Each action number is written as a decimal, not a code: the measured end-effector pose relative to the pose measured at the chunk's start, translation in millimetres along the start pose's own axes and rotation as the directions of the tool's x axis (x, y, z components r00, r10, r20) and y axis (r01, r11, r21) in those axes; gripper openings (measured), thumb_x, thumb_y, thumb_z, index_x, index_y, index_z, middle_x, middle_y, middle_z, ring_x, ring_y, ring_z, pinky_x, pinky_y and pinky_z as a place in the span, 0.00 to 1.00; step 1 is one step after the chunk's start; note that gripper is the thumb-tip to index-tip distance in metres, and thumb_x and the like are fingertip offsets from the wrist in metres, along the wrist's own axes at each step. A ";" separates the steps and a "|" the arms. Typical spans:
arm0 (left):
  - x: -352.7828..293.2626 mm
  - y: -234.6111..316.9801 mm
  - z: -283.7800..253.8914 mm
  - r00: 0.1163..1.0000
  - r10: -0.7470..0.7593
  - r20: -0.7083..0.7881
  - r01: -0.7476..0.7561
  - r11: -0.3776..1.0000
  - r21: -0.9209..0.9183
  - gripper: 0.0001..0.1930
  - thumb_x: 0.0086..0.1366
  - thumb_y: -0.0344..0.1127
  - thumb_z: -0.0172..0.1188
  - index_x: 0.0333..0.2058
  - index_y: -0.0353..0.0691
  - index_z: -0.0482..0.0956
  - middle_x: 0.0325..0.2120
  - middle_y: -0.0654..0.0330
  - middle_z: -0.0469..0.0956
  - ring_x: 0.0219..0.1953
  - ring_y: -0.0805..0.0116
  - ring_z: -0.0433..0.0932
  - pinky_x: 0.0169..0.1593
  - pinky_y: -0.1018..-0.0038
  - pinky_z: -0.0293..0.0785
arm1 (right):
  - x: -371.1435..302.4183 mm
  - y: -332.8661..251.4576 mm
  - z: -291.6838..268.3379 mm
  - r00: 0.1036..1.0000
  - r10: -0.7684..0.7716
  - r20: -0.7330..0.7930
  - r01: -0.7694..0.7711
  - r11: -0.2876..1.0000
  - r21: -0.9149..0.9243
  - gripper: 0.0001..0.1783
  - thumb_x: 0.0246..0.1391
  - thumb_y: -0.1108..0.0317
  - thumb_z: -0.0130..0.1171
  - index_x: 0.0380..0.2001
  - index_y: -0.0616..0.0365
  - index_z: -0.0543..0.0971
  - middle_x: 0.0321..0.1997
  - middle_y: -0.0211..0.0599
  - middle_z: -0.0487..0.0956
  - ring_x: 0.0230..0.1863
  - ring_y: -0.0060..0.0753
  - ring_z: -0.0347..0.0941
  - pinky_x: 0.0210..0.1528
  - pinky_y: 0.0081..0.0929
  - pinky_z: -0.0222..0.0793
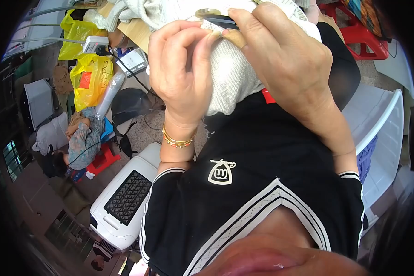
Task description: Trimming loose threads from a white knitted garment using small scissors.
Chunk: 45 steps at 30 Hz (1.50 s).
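Observation:
A cream knitted garment (232, 78) hangs bunched below my hands and spreads over the work surface. My left hand (181, 69) is closed, thumb and forefinger pinching the edge of the knit. Beside it, my right hand (287, 60) is bent over a dark, narrow metal tool (220, 20), whose kind I cannot make out. A tan wrap (235, 38) covers a fingertip of this hand. Just past the fingertips shows a round brass-coloured part (208, 12); whether it belongs to the tool is unclear. My two hands nearly touch.
Yellow plastic bags (91, 80) and a white power strip (95, 45) with a black cable lie to the left. A white case with a black grille (128, 195) stands at lower left. On the right are a red stool (361, 39) and a white plastic bin (384, 133).

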<state>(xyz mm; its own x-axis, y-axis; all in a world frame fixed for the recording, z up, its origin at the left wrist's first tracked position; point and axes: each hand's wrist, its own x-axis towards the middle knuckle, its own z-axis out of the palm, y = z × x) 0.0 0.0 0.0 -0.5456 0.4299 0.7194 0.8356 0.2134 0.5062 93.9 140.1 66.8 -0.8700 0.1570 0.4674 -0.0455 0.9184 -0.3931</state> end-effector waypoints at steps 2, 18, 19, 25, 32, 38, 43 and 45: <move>1.4 -1.1 0.9 0.998 0.064 -0.003 -0.064 0.998 0.018 0.08 0.55 0.21 0.67 0.34 0.35 0.79 0.35 0.55 0.77 0.33 0.65 0.78 0.35 0.74 0.75 | 0.7 -0.2 -0.5 1.000 0.018 -0.021 -0.018 1.000 0.005 0.14 0.47 0.69 0.62 0.38 0.63 0.81 0.25 0.30 0.69 0.19 0.24 0.69 0.17 0.23 0.62; -37.1 -15.8 -55.3 0.922 -0.355 0.153 0.337 0.932 0.132 0.18 0.55 0.33 0.71 0.43 0.37 0.78 0.43 0.57 0.75 0.45 0.65 0.75 0.45 0.71 0.71 | -4.1 31.9 19.8 0.998 0.069 -0.005 -0.063 0.942 0.329 0.21 0.46 0.67 0.71 0.43 0.65 0.79 0.25 0.38 0.72 0.24 0.31 0.73 0.26 0.26 0.68; -39.9 -17.0 -60.0 0.903 -0.393 0.171 0.367 0.915 0.168 0.17 0.55 0.33 0.71 0.42 0.36 0.79 0.42 0.57 0.75 0.44 0.65 0.75 0.44 0.72 0.71 | -2.8 29.9 18.8 0.998 0.049 0.028 -0.055 0.948 0.312 0.24 0.45 0.67 0.73 0.45 0.67 0.78 0.25 0.39 0.73 0.25 0.30 0.72 0.28 0.27 0.68; -44.5 -18.6 -78.0 0.850 -0.482 0.212 0.435 0.870 0.234 0.15 0.59 0.34 0.68 0.44 0.36 0.82 0.37 0.57 0.77 0.39 0.67 0.77 0.42 0.75 0.73 | -4.2 38.5 36.1 0.993 -0.106 -0.042 0.113 0.872 0.476 0.19 0.35 0.84 0.59 0.36 0.63 0.81 0.22 0.36 0.70 0.20 0.31 0.67 0.23 0.24 0.61; -56.9 -36.8 -96.2 0.798 -0.572 0.192 0.548 0.820 0.165 0.11 0.67 0.31 0.58 0.46 0.34 0.81 0.35 0.62 0.80 0.36 0.78 0.77 0.41 0.80 0.73 | -11.9 46.3 31.1 0.988 -0.127 -0.092 0.157 0.827 0.540 0.10 0.42 0.84 0.59 0.32 0.65 0.80 0.23 0.34 0.75 0.21 0.25 0.68 0.25 0.22 0.61; 3.9 -6.0 -130.3 0.703 -0.512 0.493 0.707 0.573 -0.414 0.15 0.69 0.30 0.55 0.51 0.30 0.76 0.44 0.60 0.79 0.47 0.75 0.76 0.53 0.78 0.68 | -43.9 93.2 11.2 0.942 0.279 -0.186 -0.007 0.571 0.821 0.08 0.53 0.80 0.64 0.37 0.68 0.81 0.37 0.33 0.80 0.39 0.19 0.74 0.43 0.14 0.67; 51.5 13.8 -122.9 0.752 -0.387 0.534 0.658 0.484 -0.577 0.20 0.67 0.31 0.50 0.54 0.24 0.69 0.48 0.49 0.75 0.52 0.64 0.76 0.58 0.72 0.69 | -69.6 141.7 -40.8 0.949 0.054 -0.310 0.239 0.518 0.821 0.13 0.56 0.75 0.62 0.44 0.71 0.79 0.43 0.47 0.80 0.45 0.33 0.77 0.53 0.26 0.69; 61.3 28.1 -102.4 0.754 -0.376 0.538 0.642 0.592 -0.487 0.20 0.66 0.32 0.50 0.53 0.24 0.70 0.47 0.50 0.77 0.50 0.66 0.77 0.57 0.75 0.69 | -89.0 149.7 -47.6 0.889 0.241 -0.390 0.271 0.412 0.870 0.14 0.56 0.76 0.62 0.44 0.74 0.78 0.44 0.49 0.80 0.43 0.32 0.78 0.51 0.24 0.72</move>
<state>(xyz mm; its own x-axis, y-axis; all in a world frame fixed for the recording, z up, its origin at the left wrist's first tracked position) -16.5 -57.5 107.0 -0.6915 0.7159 0.0963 0.1126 -0.0248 0.9933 187.9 280.9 4.0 -0.5925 0.5022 0.6299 -0.6813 0.1048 -0.7245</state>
